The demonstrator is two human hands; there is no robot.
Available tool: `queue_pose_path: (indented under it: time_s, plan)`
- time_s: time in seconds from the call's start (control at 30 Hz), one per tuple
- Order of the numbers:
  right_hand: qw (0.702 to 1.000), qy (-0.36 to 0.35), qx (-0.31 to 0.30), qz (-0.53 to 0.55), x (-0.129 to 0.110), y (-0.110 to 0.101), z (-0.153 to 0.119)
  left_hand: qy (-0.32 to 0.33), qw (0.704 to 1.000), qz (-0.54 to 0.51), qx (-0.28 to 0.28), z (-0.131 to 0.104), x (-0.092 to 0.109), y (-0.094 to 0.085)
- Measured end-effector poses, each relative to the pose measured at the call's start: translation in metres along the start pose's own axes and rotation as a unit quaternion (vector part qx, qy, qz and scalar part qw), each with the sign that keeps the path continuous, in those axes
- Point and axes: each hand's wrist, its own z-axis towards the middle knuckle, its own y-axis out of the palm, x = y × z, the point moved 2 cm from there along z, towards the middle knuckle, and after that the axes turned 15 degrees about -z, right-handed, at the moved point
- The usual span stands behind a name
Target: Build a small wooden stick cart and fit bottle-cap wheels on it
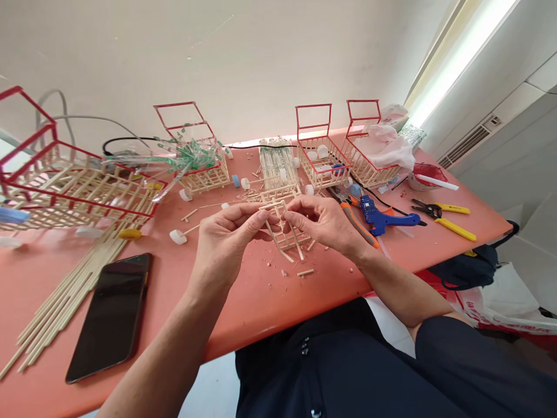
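Note:
Between my two hands, over the middle of the table, is a small frame of pale wooden sticks [282, 253] with two legs pointing towards me. My left hand [232, 232] pinches its left side between thumb and fingers. On the other side my right hand [319, 223] is closed on it with thumb and forefinger. The fingertips partly hide where the sticks join. Just behind stands more stick latticework [285, 190], and I cannot tell whether it touches the held frame. A short cut stick [306, 272] and crumbs lie below my hands.
Small stick carts with red handles stand along the wall, including one with white caps [324, 165]. To the right lie a blue glue gun [387, 219], orange-handled pliers [359, 223] and yellow-handled wire strippers [452, 217]. A black phone [111, 316] and long sticks [65, 302] lie left.

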Motion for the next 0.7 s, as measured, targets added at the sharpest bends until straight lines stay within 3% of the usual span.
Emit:
queue_pose_path:
  time_s: [0.7]
  plan:
    - [1.0,-0.009,-0.001,0.011,-0.0011,0.0008,-0.0013,0.01,1.0,-0.016,-0.003,-0.0016,0.0005,0.0023]
